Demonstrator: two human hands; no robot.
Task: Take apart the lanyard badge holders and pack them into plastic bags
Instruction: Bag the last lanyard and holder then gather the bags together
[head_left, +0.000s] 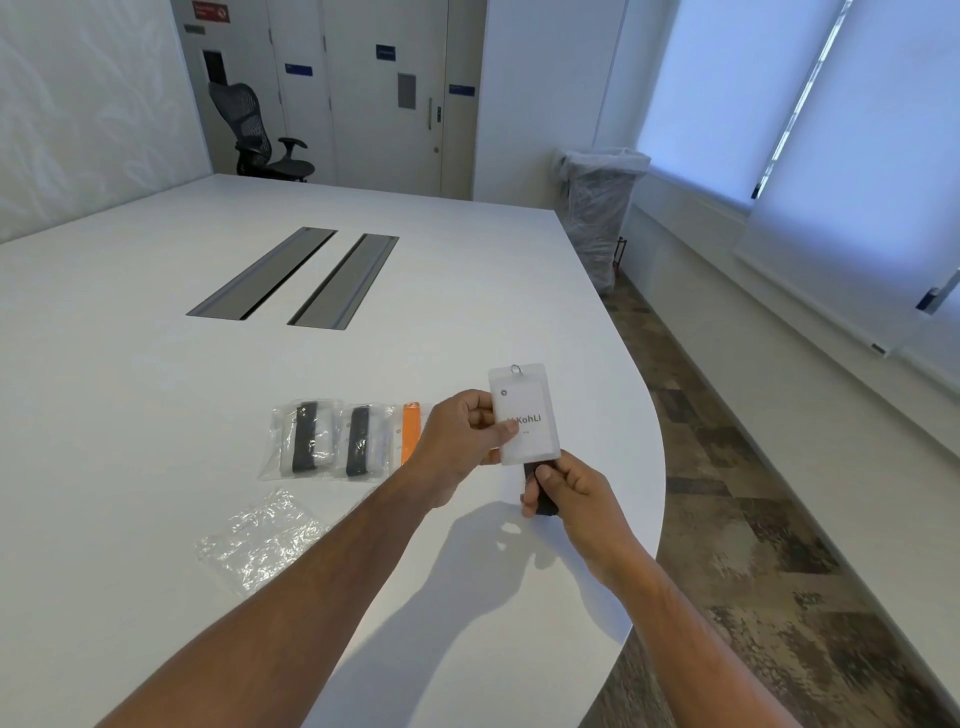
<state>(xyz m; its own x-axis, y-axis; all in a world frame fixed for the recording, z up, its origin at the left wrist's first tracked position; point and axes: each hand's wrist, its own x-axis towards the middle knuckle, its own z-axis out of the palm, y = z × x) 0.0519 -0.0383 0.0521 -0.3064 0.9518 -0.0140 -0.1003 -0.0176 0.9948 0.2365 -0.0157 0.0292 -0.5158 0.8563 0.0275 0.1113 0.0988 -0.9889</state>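
Two hands share the load: the left hand (464, 435) pinches the light, stiff badge holder (524, 415) by its edge, while the right hand (569, 491) grips the soft folded lanyard (540, 491).

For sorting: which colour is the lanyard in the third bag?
Orange lanyard, half hidden by the left hand; head view.

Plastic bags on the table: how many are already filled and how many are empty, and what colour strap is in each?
Filled, black strap: 2
Filled, orange strap: 1
Empty bag: 1
Total: 4 bags
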